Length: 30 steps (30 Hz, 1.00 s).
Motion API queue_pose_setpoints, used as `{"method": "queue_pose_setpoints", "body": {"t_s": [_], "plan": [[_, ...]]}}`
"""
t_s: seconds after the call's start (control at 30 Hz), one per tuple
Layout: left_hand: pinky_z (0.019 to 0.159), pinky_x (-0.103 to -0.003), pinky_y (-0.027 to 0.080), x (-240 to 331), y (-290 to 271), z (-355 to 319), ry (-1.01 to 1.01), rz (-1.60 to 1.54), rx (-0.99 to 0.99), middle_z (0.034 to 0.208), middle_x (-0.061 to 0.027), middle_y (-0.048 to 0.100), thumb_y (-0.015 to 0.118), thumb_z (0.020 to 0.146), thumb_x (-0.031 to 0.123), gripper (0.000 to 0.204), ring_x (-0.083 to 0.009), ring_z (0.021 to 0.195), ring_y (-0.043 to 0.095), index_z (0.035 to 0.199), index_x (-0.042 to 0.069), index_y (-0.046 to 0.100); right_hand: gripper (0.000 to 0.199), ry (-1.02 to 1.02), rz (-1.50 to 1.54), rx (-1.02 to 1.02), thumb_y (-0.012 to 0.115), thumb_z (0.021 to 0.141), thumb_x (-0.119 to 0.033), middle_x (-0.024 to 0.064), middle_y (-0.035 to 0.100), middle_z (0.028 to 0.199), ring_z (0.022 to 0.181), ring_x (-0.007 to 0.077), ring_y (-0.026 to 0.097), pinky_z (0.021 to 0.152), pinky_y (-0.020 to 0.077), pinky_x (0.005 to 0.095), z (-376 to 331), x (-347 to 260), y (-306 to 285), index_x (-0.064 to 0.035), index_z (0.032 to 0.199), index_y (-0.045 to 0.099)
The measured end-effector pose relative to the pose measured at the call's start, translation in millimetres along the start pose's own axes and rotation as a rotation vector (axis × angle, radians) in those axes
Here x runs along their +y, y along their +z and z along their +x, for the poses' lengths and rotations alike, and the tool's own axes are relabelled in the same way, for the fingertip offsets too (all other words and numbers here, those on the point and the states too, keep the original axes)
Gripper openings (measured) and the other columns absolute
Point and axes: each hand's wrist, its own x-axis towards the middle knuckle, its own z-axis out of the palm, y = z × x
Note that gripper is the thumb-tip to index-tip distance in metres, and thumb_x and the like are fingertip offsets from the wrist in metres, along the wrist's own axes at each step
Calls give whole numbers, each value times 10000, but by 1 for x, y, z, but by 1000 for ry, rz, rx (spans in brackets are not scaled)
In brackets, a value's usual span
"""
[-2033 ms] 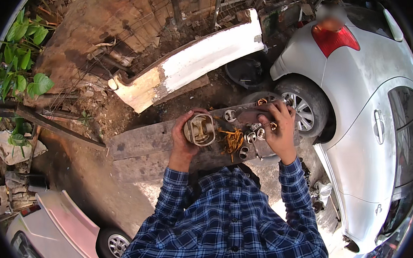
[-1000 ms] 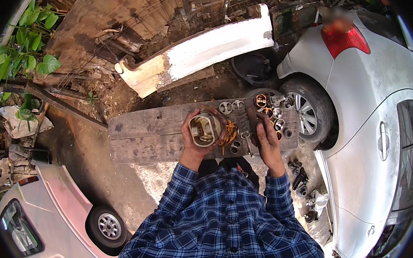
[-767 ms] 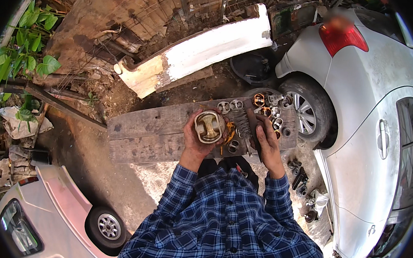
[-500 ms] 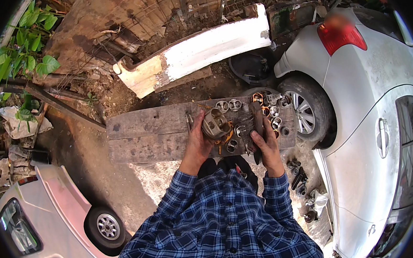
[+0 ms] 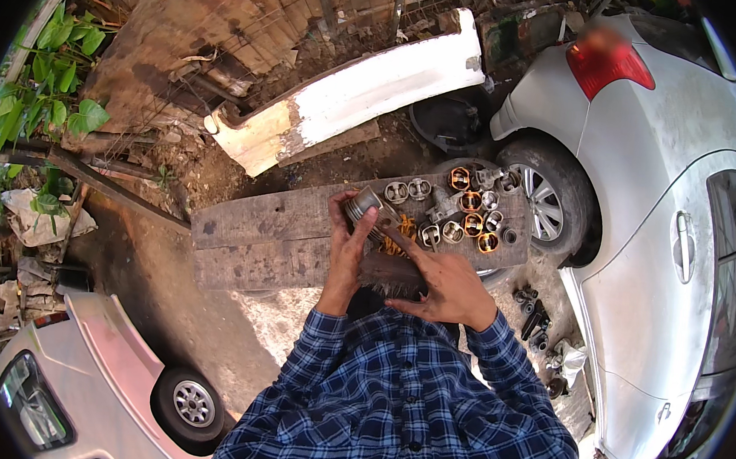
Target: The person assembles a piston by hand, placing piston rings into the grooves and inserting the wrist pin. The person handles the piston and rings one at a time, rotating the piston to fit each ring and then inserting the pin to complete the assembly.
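Plank (image 5: 282, 232) amid parked cars, dirt yard

The piston (image 5: 363, 205), a dull grey metal cylinder, is sitting tilted above the plank's near edge, its crown pointing up and left. Its lower skirt is being covered by fingers, with orange-tinted parts lying just beside it.

Pistons (image 5: 470, 213) sit on the plank's (image 5: 265, 231) right end — a car (image 5: 676, 217) right of it, a panel (image 5: 369, 93) behind.
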Motion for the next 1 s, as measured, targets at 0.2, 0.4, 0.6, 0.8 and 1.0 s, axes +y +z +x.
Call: {"method": "queue_pose_setpoints", "body": {"t_s": [0.2, 0.4, 0.6, 0.8, 1.0], "plan": [[908, -304, 450, 17, -5, 5, 81, 56, -82, 1161, -58, 456, 758, 862, 152, 460, -163, 1120, 481, 1182, 112, 431, 982, 14, -267, -86, 750, 769, -479, 154, 667, 860, 649, 347, 649, 561, 497, 449, 5, 0, -8, -102, 1533, 259], [899, -292, 492, 23, -4, 4, 143, 45, -131, 1122, -51, 458, 808, 778, 28, 513, -154, 1089, 509, 1133, 88, 443, 1040, -8, -154, -175, 731, 801, -506, 156, 652, 918, 723, 375, 650, 616, 517, 440, 10, 14, 2, -67, 1549, 158], [947, -297, 490, 22, -11, 18, 289, 15, -186, 1129, -52, 457, 838, 721, -17, 534, -157, 1104, 509, 1081, 92, 459, 1098, -181, 634, -180, 760, 849, -327, 254, 285, 1523, 1365, 355, 398, 1054, 428, 386, 13, 27, 19, -46, 1560, -27], [1006, -334, 460, 16, -21, 26, 324, 6, -168, 1147, -62, 457, 880, 688, 61, 583, -174, 1127, 502, 1074, 106, 445, 1056, 94, 1583, -356, 767, 830, -282, 200, 399, 1422, 1103, 282, 559, 861, 498, 387, 3, 45, 46, -153, 1582, 37], [1036, -375, 446, 16, -22, 41, 453, -39, -233, 1237, -104, 482, 889, 690, 131, 603, -220, 1197, 498, 1099, 123, 446, 1025, -259, 2539, -460, 683, 838, -589, -4, 370, 709, 496, 90, 386, 498, 356, 256, 17, 32, 79, -303, 1579, 36]]}}
